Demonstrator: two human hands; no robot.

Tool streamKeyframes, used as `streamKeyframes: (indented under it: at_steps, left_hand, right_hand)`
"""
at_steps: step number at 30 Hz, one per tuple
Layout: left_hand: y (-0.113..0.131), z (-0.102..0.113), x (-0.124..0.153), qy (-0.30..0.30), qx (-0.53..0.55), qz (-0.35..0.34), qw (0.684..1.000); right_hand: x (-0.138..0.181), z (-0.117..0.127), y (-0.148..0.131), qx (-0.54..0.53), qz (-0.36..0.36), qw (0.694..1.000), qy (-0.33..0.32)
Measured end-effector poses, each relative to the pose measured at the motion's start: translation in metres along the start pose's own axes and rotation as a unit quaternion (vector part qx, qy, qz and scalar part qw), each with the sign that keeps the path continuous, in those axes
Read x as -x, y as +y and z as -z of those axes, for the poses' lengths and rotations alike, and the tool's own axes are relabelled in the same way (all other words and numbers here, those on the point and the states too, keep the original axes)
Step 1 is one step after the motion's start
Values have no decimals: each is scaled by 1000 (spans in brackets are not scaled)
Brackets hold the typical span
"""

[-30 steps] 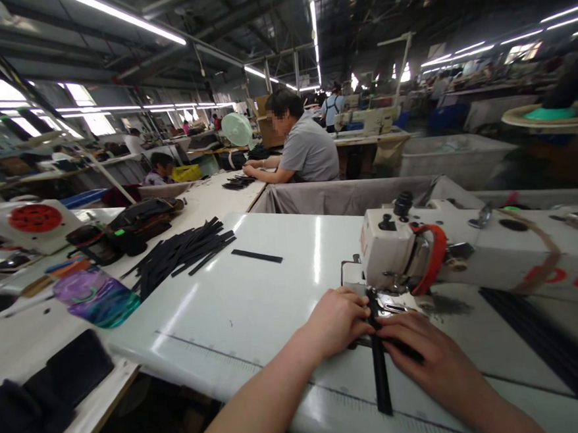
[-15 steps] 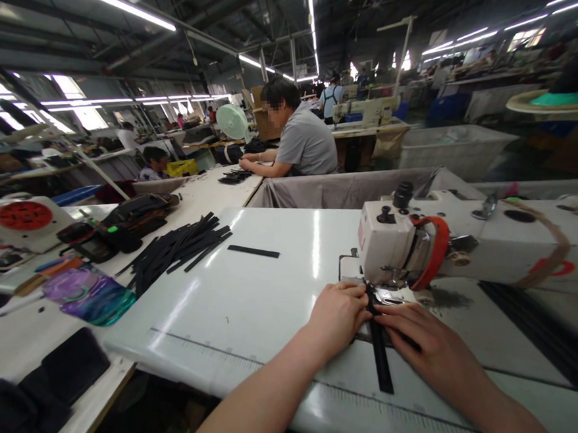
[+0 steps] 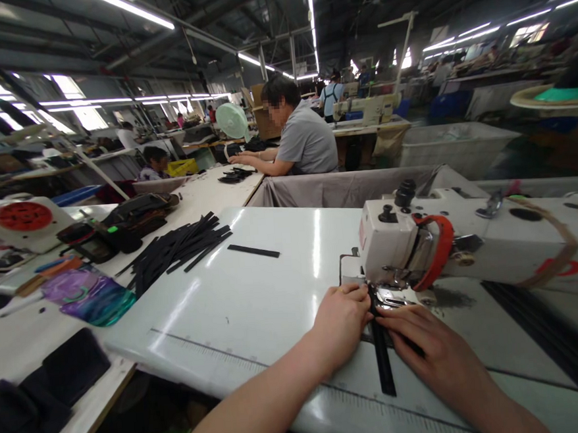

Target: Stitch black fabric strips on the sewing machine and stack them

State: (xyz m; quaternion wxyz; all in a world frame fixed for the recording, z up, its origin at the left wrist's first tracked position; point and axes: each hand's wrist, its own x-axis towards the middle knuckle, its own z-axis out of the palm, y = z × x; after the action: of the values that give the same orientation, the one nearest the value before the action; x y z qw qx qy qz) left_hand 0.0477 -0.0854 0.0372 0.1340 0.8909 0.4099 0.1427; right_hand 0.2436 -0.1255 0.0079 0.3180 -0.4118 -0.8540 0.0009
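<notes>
Both hands lie flat on the white worktop. The left hand and right hand press open fingers on a black strip under the sewing machine.

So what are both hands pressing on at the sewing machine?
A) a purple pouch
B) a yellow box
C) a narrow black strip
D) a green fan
C: the left hand and right hand flank a narrow black strip running under the sewing machine.

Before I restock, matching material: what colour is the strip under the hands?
Black, plain; the strip shows best in the head view.
</notes>
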Motion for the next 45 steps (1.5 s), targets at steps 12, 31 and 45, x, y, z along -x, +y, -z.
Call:
streamKeyframes:
  at_steps: [12,31,45]
  left_hand:
    - [5,-3,-5,-14,-4,15,1000]
    - [0,-4,-11,36,1,-4,999]
    - [0,-7,-11,47,-19,-31,998]
  right_hand:
    - [2,0,-2,-1,-7,1000,0]
    - [1,5,-1,-38,5,999,14]
    - [-2,-7,9,90,-30,995,-36]
